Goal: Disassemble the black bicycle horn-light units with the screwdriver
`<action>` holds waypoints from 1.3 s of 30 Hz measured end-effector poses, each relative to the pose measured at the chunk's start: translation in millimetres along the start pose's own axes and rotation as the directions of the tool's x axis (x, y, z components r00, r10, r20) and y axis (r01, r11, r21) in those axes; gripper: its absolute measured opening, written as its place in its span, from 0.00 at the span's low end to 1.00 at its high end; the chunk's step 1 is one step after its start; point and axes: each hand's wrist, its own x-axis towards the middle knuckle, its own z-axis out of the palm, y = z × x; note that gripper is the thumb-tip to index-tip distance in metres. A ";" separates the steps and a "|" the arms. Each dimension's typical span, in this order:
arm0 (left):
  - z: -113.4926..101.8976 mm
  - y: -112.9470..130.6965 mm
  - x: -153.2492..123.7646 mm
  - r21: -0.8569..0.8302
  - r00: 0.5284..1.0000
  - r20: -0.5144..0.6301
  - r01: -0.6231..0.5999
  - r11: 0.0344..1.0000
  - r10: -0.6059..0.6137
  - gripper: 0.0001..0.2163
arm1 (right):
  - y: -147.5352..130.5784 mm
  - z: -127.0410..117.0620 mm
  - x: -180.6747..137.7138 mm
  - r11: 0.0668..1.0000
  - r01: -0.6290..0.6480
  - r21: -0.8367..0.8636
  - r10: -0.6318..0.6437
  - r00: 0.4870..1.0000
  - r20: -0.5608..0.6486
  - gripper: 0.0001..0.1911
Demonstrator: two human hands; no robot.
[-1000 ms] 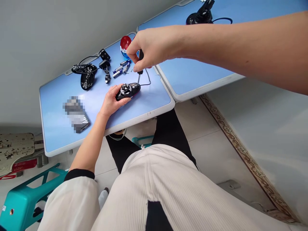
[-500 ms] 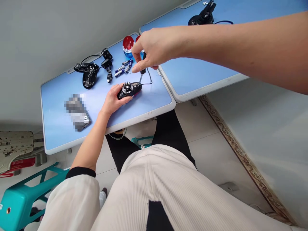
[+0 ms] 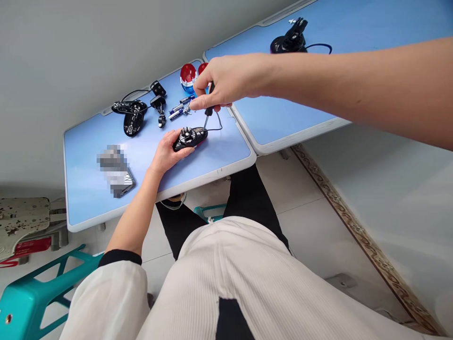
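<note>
My left hand [image 3: 170, 150] is closed around the near end of a black oval device [image 3: 193, 138], pressing it on the blue table. A round mount faces up on the device, and a thin black cable loops off its far end. My right hand [image 3: 224, 85] grips a screwdriver [image 3: 209, 109] by its dark handle. The screwdriver stands nearly upright, its tip at the device's far end. Several blue-and-white batteries [image 3: 176, 113] lie just beyond. Behind them are red and blue plastic covers [image 3: 188, 77], one partly hidden by my right hand.
Black cabled parts [image 3: 133, 118] and a black clamp [image 3: 160, 106] lie at the back left of the table [image 3: 85, 198]. A blurred-out phone-like object [image 3: 123, 182] is at the left. Another black device [image 3: 290, 40] sits on the second table [image 3: 293, 118]. A teal stool [image 3: 24, 297] stands lower left.
The camera view has shifted slightly, so the tables appear lower. My right hand remains on the screwdriver at the device, and my left hand still holds the device.
</note>
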 end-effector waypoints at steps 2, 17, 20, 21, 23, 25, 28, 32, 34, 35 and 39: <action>-0.1 0.0 -0.1 -0.001 1.000 0.001 -0.007 1.000 0.007 0.17 | -2.5 2.1 1.3 0.999 -0.026 -0.037 0.024 0.999 -0.046 0.13; -1.0 1.8 -0.5 -0.011 1.000 -0.001 -0.010 1.000 0.010 0.16 | -7.8 3.6 4.6 0.998 -0.017 -0.063 0.016 1.000 -0.018 0.15; -1.0 2.0 -0.6 -0.028 1.000 -0.008 -0.014 1.000 0.014 0.16 | -9.8 2.9 6.8 0.996 0.012 -0.090 -0.019 0.997 -0.073 0.11; -0.9 2.0 -0.7 -0.036 1.000 -0.009 -0.014 0.999 0.013 0.15 | -9.3 1.9 7.3 0.996 0.033 -0.085 -0.039 0.997 -0.067 0.08; -0.5 1.8 -0.9 -0.049 1.000 -0.011 -0.011 0.999 0.011 0.15 | -6.9 -0.8 7.7 0.995 0.068 -0.066 -0.070 0.997 -0.024 0.06; 0.0 1.5 -1.0 -0.055 1.000 -0.011 -0.012 0.998 0.011 0.15 | -4.1 -3.2 7.9 0.996 0.082 -0.031 -0.081 0.996 0.037 0.06; 0.0 1.8 -0.8 -0.055 1.000 -0.007 -0.013 0.998 0.012 0.16 | -3.7 -4.6 7.5 0.998 0.057 -0.005 -0.056 0.994 0.089 0.05; -1.0 3.4 -0.1 -0.035 1.000 0.001 -0.003 0.999 0.003 0.16 | -11.6 -3.2 6.0 0.998 -0.014 -0.065 0.016 0.999 0.033 0.12; -1.4 4.1 0.0 -0.026 1.000 0.004 -0.001 1.000 0.001 0.16 | -14.7 -2.7 5.7 0.996 -0.016 -0.085 0.016 1.000 -0.008 0.11; -1.5 4.3 0.0 -0.023 1.000 0.006 -0.001 1.000 0.001 0.16 | -15.2 -2.7 5.7 0.996 0.000 -0.088 -0.002 1.000 -0.019 0.10; -1.3 4.3 -0.1 -0.010 1.000 0.014 0.004 1.000 -0.004 0.17 | -10.5 -3.6 6.2 0.993 0.092 -0.068 -0.092 0.996 0.009 0.06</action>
